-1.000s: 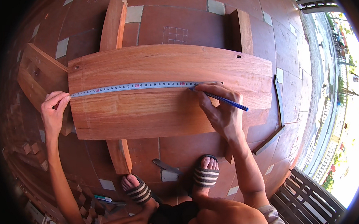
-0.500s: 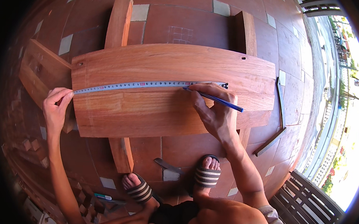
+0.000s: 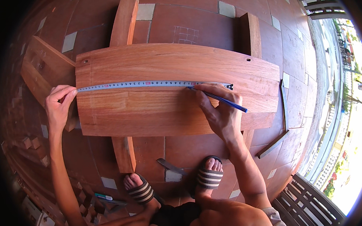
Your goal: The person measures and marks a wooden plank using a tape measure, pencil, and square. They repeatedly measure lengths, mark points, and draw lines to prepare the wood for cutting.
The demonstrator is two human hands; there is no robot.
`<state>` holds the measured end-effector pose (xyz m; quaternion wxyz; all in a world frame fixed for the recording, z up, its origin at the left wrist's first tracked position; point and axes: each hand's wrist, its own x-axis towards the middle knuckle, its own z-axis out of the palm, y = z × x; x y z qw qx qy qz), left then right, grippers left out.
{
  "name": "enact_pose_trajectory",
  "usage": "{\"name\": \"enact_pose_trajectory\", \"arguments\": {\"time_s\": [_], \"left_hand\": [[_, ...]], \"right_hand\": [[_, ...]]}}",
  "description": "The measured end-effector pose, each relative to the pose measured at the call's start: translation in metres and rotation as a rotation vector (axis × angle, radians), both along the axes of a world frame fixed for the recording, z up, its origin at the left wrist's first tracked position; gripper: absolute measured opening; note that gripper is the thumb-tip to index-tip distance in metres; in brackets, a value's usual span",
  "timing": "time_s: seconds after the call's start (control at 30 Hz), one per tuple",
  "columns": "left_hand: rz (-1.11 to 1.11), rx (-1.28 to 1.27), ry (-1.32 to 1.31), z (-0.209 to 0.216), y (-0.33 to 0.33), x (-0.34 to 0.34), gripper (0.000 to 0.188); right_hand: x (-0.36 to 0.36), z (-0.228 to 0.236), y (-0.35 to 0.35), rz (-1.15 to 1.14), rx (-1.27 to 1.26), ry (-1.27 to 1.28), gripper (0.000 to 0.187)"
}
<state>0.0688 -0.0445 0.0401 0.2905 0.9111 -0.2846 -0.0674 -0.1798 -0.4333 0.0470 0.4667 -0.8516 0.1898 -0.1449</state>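
A wide reddish wooden board (image 3: 149, 116) lies across two wooden beams (image 3: 125, 25) on the floor. Over its middle stretches a tape measure's blade (image 3: 130, 84), running from the board's left edge toward the right. My left hand (image 3: 59, 104) pinches the blade's end at that left edge. Resting on the board right of centre, my right hand (image 3: 223, 110) grips a blue pen (image 3: 225, 101), its tip at the blade's near edge. The fingers of this hand lie over the tape's right part and hide some of it; the dark end shows just beyond them.
A dark metal angle square (image 3: 284, 112) lies on the tiled floor at the right. Another wooden piece (image 3: 35, 68) is at the left. A flat blade-like tool (image 3: 170, 166) lies near my sandalled feet (image 3: 209, 173). Small wood blocks and a marker (image 3: 103, 196) are at lower left.
The view has shifted slightly, so the board and tape sit a little farther right in the picture. Both hands keep their holds, and the pen tip stays at the tape's edge.
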Motion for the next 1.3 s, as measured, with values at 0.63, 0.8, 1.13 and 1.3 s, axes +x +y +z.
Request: {"name": "enact_pose_trajectory", "arguments": {"time_s": [0.63, 0.8, 1.13, 1.3], "left_hand": [[0.028, -0.068, 0.069, -0.005, 0.000, -0.003, 0.014], [0.063, -0.131, 0.106, -0.012, 0.004, -0.002, 0.016], [0.055, -0.153, 0.086, -0.018, 0.007, 0.000, 0.019], [0.043, -0.149, 0.086, -0.017, 0.008, 0.000, 0.018]], "right_hand": [[-0.112, 0.018, 0.037, -0.437, 0.146, 0.163, 0.014], [-0.127, -0.009, 0.045, -0.567, 0.200, 0.182, 0.017], [-0.122, -0.023, 0.054, -0.728, 0.557, 0.069, 0.033], [-0.122, -0.026, 0.056, -0.753, 0.631, 0.015, 0.033]]}}
